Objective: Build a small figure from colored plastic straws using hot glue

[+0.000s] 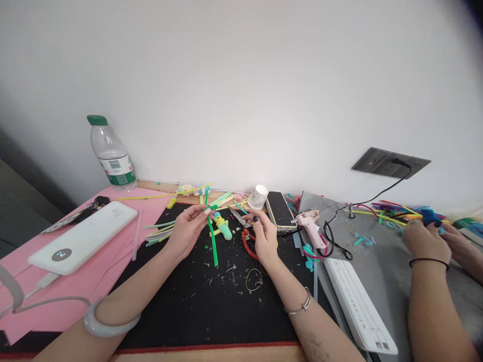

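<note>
My left hand [192,226] pinches a green pipe cleaner [214,244] between thumb and fingertips. The strip hangs down over the black mat, and a short green piece crosses it at the fingers. My right hand [264,234] is closed around red-handled pliers [249,246], whose metal jaws [238,217] point up and left toward the pipe cleaner, apart from it. Between my hands, on the mat, lies a small yellow and turquoise fuzzy figure [223,226]. Part of the pliers' handles is hidden by my right hand.
A power bank [85,236] and bottle [115,156] stand left on pink sheets. Behind are a paper cup [258,196] and phone [281,208]. A pink glue gun [312,229] and white power strip [358,304] lie right, near another person's hands [428,239].
</note>
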{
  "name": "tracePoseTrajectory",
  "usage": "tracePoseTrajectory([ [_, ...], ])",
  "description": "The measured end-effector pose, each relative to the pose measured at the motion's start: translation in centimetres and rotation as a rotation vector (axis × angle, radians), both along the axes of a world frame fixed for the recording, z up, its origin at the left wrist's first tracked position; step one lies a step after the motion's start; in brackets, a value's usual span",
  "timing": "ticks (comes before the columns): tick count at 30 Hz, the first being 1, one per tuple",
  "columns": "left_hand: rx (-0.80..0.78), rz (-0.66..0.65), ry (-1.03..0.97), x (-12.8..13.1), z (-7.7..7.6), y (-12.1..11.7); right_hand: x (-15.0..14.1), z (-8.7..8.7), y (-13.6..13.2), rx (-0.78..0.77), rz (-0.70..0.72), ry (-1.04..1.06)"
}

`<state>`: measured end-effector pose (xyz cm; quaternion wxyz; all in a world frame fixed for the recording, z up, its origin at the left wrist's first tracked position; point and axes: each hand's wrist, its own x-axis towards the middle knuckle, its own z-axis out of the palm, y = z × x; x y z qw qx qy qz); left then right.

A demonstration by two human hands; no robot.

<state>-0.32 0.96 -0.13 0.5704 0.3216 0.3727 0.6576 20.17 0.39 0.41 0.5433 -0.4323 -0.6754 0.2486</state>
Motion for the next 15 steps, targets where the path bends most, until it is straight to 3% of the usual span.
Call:
tracePoseTrajectory([
  [3,-0.006,-0.170,0.008,0.1,0.0,-0.3,-0.3,-0.2,0.4,-0.171,0.069,0.151],
  [8,-0.027,-0.562,0.170,1.0,0.0,-1.5,-1.5,-0.5,0.4,-0.416,0.323,0.203],
  [15,0.009,-0.662,0.354,1.1,0.4,-2.0,-1.5,-0.7,0.5,-0.542,0.351,0.302],
])
